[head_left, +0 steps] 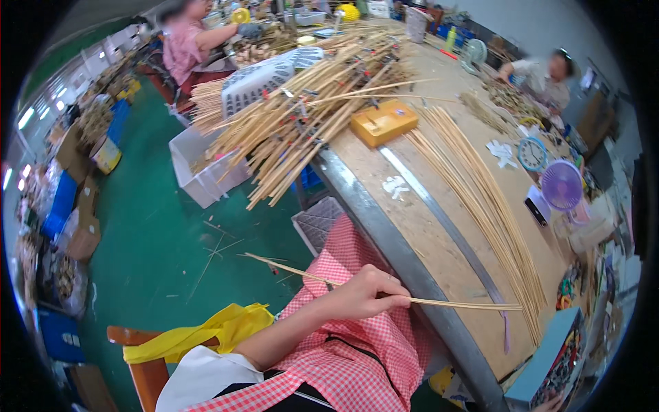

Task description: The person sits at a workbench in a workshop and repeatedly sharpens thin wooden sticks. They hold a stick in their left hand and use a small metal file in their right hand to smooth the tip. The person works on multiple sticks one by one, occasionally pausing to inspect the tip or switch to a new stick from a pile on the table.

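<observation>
Over my lap, my left hand (367, 292) is closed around a thin bundle of pale sticks (460, 304). One end of the bundle points left above the green floor; the other reaches right over the table edge. At the bottom right, a small part of my right hand (549, 405) shows beside a blue-grey box (542, 357) of small dark and red pieces. Its fingers are mostly cut off by the frame, so its grip is hidden. A long row of loose sticks (480, 199) lies on the table to the right of a metal strip (439, 213).
A large heap of sticks with small clips (302, 110) overhangs the table's far left corner. Near it are a yellow box (384, 123) and a white bin (202, 172). At right stand a blue clock (532, 154) and a purple fan (561, 185). Two people work farther off.
</observation>
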The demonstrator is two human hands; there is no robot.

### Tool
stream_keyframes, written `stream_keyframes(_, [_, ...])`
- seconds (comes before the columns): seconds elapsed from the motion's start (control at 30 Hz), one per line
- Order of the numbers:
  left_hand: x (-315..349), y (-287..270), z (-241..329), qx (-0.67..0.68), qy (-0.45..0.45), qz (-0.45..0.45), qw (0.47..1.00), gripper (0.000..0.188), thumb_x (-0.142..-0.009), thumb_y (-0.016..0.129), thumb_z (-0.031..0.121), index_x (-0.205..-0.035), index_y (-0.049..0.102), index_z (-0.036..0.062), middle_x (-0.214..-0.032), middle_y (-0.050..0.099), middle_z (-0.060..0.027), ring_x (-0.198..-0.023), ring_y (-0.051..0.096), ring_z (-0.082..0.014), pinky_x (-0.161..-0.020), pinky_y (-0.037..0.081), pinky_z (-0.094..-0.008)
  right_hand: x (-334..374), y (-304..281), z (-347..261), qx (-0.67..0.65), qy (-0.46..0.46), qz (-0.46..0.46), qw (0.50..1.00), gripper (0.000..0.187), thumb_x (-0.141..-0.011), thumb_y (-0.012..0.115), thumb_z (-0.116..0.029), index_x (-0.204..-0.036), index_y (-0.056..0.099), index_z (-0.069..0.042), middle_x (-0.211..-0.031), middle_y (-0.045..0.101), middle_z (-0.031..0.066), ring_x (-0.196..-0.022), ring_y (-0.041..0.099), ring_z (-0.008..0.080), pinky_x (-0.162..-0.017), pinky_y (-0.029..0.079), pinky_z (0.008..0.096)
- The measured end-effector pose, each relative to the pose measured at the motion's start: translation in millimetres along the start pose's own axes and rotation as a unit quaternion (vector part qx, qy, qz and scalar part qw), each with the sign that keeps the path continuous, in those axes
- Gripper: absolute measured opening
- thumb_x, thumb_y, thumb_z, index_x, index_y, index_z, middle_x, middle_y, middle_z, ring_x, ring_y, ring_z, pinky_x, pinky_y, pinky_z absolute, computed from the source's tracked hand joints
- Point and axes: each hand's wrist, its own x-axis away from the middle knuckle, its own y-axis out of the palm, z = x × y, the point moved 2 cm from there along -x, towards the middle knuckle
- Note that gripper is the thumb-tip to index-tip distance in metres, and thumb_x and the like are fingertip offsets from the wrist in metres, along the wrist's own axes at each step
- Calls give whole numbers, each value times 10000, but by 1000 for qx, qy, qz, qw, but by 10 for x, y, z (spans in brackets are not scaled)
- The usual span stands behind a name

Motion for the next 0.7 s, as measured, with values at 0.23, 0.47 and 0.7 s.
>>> stream_keyframes(0.23, [-10, 13, -12, 7, 26, 10, 1000, 149, -840, 655, 115, -877, 680, -28, -690, 643, -131, -597, 618, -200, -529, 455, -305, 595, 470, -1029, -228, 104, -189, 949, 193, -900, 606, -144, -886, 655, 42, -748, 633, 86, -641, 573, 157, -526, 471, 291])
stream_keyframes(0.47, [-17, -53, -13, -24, -7, 34, 999, 113, -807, 661, 95, -837, 686, -11, -641, 609, -137, -574, 608, -230, -524, 454, -317, 1637, 1106, -1741, -204, -90, -487, 844, 219, -865, 569, -37, -1074, 608, 19, -949, 574, 167, -717, 592, 251, -628, 484, 336])
stream_keyframes(0.7, [-37, 66, -8, -50, -26, 41, 998, 93, -786, 670, 59, -834, 677, -21, -619, 581, -129, -534, 564, -222, -484, 414, -322, 1689, 930, -2334, -212, -38, -551, 806, 201, -811, 586, 48, -1009, 622, 41, -778, 628, 143, -649, 609, 271, -607, 475, 333])
